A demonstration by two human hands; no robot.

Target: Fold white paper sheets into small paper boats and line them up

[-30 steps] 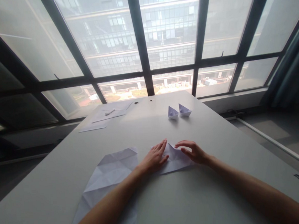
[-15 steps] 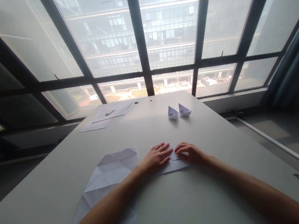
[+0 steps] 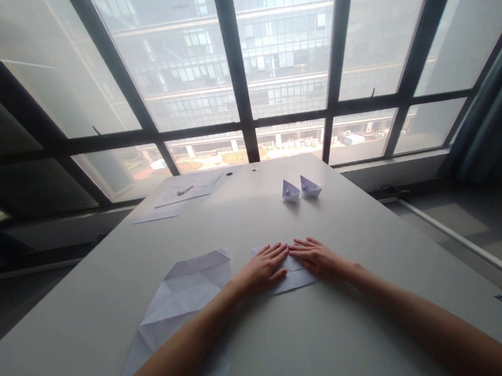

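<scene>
A folded sheet of white paper [image 3: 293,281] lies flat on the table under both hands, so much of it is covered. My left hand [image 3: 263,267] rests on its left part with fingers stretched out. Opposite, my right hand [image 3: 316,257] lies flat on the right part, its fingertips close to those of the left. Beneath and beside my left forearm spreads a larger creased sheet of paper [image 3: 176,295].
Two folded paper boats [image 3: 290,192] stand farther back on the white table [image 3: 264,349]. More sheets of paper [image 3: 159,211] lie at the back left with a small white object [image 3: 185,189] on top. Tall windows rise beyond the table's far edge.
My right hand has flattened from curled fingers onto the folded paper. My left hand stays on the paper, nearly in the same spot.
</scene>
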